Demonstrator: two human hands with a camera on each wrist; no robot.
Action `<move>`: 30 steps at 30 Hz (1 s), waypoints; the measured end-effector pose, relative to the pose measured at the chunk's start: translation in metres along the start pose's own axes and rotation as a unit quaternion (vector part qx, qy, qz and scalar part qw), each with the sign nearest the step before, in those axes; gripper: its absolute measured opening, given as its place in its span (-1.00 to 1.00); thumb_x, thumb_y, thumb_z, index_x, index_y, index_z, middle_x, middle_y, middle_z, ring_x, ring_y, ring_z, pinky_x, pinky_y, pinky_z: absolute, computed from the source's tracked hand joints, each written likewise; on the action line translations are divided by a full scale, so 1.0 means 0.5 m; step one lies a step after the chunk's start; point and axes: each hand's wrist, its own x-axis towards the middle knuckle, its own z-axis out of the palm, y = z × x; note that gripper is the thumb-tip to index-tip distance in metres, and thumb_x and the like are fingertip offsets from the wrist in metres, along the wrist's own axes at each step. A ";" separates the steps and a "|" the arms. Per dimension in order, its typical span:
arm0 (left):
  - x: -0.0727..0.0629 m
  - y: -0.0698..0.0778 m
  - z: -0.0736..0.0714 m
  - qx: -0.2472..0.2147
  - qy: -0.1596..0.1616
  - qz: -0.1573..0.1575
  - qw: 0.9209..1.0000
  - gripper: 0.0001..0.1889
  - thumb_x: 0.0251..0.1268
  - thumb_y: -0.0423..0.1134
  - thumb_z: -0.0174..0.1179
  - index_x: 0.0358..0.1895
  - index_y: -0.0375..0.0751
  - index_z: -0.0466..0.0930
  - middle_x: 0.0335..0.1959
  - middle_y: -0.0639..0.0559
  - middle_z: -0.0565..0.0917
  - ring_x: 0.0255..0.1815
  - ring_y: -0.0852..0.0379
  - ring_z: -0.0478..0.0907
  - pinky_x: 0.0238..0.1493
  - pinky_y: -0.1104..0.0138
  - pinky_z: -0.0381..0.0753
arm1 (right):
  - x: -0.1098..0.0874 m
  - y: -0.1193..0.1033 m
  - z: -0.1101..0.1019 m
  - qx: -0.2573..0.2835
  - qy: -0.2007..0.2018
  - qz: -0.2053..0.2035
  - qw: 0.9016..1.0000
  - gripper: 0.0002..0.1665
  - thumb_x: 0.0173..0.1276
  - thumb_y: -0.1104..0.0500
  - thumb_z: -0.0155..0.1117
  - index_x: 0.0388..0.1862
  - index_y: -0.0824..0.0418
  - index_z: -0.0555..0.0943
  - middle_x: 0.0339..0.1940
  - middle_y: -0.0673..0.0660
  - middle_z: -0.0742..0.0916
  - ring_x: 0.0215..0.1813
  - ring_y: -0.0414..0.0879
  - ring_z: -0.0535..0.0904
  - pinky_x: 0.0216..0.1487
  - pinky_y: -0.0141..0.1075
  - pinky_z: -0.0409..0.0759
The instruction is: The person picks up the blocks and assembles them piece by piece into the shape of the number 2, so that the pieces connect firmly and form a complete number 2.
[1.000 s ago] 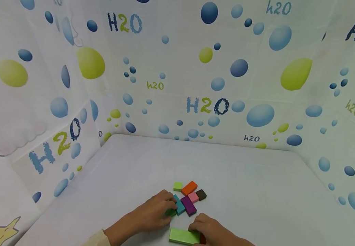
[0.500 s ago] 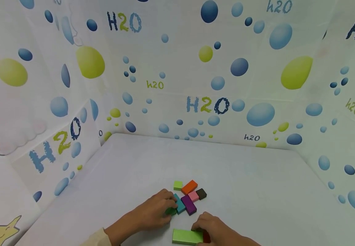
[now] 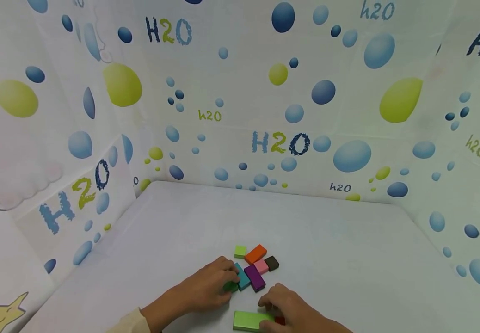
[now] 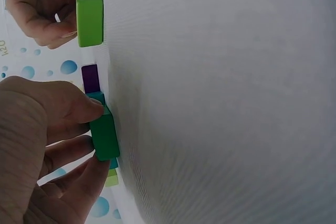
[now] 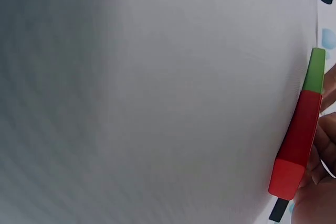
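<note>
My left hand (image 3: 211,284) pinches a green block (image 4: 106,135) between thumb and fingers; it lies against a teal block (image 3: 243,276). To the right of that is a purple block (image 3: 255,277). My right hand (image 3: 292,310) hovers round the join of a long light green block (image 3: 248,320) and a red block (image 5: 296,140), laid end to end. Its index finger is raised off the blocks and its thumb is at the light green block's near side. The hand hides most of the red block in the head view.
Beyond the hands lie a small lime block (image 3: 240,251), an orange block (image 3: 256,254), a pink block (image 3: 261,266) and a dark brown block (image 3: 272,263). A white tabletop (image 3: 348,259) holds everything, with a printed curtain (image 3: 240,92) behind and at both sides.
The right hand first slid the light green and red blocks slightly right, then loosened its fingers from them. The left hand has stayed in place on the green block.
</note>
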 end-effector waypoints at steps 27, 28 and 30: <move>0.002 0.001 0.000 0.020 0.017 0.022 0.999 -0.71 0.19 -0.24 0.43 0.00 -0.07 0.75 0.04 0.18 0.59 0.13 0.20 0.46 0.21 0.28 0.59 | 0.075 -0.023 -0.007 -0.163 0.110 0.123 0.973 -0.61 0.33 -0.06 0.39 -0.03 0.14 0.56 -0.28 -0.11 0.54 -0.18 -0.21 0.39 -0.26 -0.38 0.46; 0.002 0.001 0.000 0.021 0.016 0.024 0.999 -0.71 0.19 -0.24 0.43 0.00 -0.07 0.75 0.04 0.17 0.59 0.13 0.20 0.46 0.21 0.28 0.59 | 0.078 -0.024 -0.007 -0.162 0.109 0.130 0.972 -0.59 0.32 -0.07 0.41 -0.03 0.15 0.57 -0.29 -0.11 0.54 -0.19 -0.20 0.38 -0.28 -0.38 0.44; 0.003 0.001 -0.001 0.022 0.016 0.026 0.999 -0.71 0.19 -0.24 0.43 0.01 -0.08 0.75 0.04 0.17 0.59 0.13 0.20 0.46 0.21 0.28 0.59 | 0.084 -0.026 -0.007 -0.156 0.107 0.143 0.972 -0.58 0.30 -0.07 0.42 -0.03 0.16 0.57 -0.34 -0.08 0.53 -0.22 -0.19 0.39 -0.33 -0.37 0.42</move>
